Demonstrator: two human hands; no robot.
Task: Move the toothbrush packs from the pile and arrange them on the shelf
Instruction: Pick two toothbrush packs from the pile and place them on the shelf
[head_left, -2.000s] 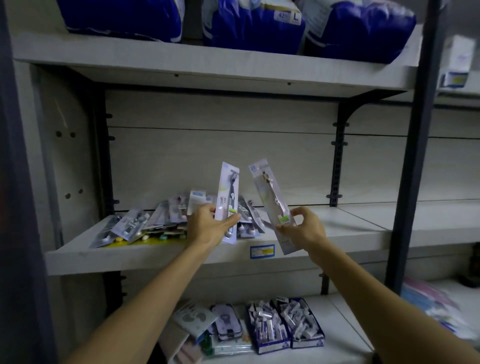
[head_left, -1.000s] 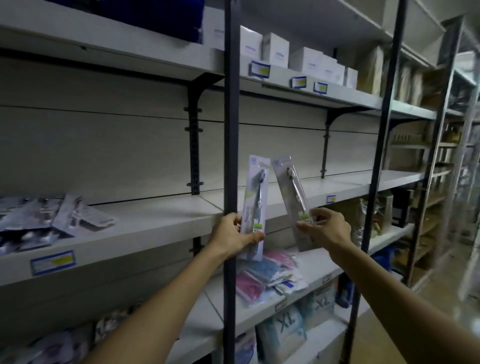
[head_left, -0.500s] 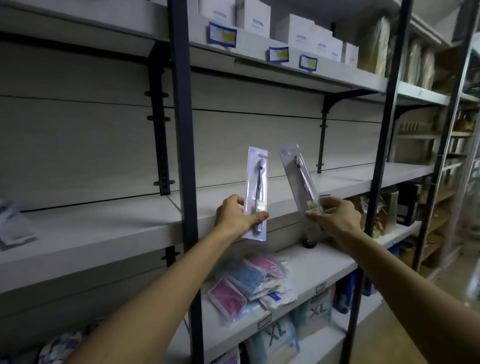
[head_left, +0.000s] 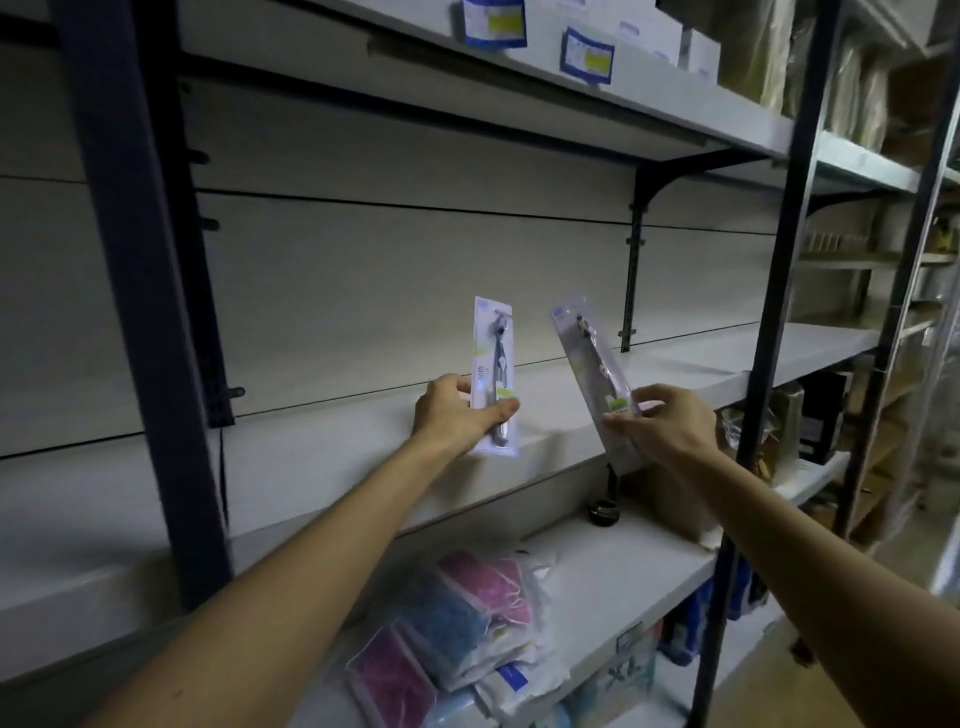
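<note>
The left hand pinches the lower half of a flat, glossy toothbrush pack between thumb and fingers, holding it upright over the front edge of the bare grey shelf, probably so it can be stood there facing out. To its right, the right hand grips a second toothbrush pack near its bottom, tilted top-left above the same front edge. Both are long, thin card-backed blisters with clear plastic fronts.
</note>
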